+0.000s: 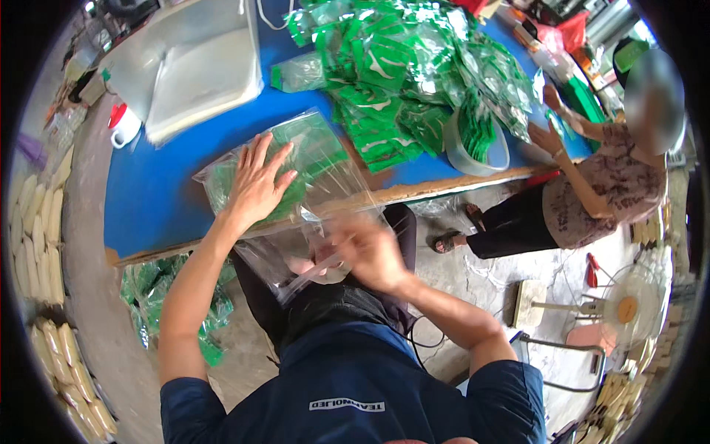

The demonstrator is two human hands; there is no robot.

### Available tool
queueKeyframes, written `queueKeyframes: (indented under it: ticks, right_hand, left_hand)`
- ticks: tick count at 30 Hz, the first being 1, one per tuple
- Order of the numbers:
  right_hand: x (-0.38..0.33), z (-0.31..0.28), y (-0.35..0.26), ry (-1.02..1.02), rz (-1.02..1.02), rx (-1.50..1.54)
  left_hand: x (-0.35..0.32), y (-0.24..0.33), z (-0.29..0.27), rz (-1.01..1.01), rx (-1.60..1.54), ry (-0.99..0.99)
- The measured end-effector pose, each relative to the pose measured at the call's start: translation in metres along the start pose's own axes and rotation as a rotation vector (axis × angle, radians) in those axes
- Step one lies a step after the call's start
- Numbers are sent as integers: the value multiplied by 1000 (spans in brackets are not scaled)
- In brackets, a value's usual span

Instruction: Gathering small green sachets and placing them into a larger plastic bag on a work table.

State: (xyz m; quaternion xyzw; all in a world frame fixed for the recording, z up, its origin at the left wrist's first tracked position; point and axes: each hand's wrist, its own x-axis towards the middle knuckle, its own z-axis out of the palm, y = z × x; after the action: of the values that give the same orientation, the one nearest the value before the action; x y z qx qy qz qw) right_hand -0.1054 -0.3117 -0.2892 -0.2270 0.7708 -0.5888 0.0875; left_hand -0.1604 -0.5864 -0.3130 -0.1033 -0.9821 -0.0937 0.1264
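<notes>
A large clear plastic bag (325, 194) with flat green packets inside lies at the table's front edge, its loose end hanging over toward my lap. My left hand (259, 176) rests on it with fingers spread, pressing the green part against the table. Motion blurs my right hand (367, 250) beside the bag's near end, so whether its fingers grip the plastic is unclear. Through the hanging plastic a pinkish round shape shows, too indistinct to name. Beyond the bag spreads a big heap of green-and-clear packets (384, 70).
On the blue table (148, 214) stand a stack of clear bags (203, 78), a white mug with red lid (124, 124) and a white tub (481, 164) of green packets. A co-worker (599, 177) handles packets at right. A fan (629, 307) stands behind, right.
</notes>
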Motion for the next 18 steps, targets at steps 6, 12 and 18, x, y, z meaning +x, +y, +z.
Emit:
queueKeyframes:
  ticks: [6, 12, 18]
  right_hand:
    - [86, -166, 25, 1081, -151, -906]
    - [124, -194, 62, 1105, 30, -769]
    - [101, -266, 82, 1087, 61, -677]
  left_hand:
    - [-27, -35, -15, -166, 180, 32]
    - [-41, -66, -23, -209, 263, 32]
    - [-43, -95, -55, -342, 200, -184]
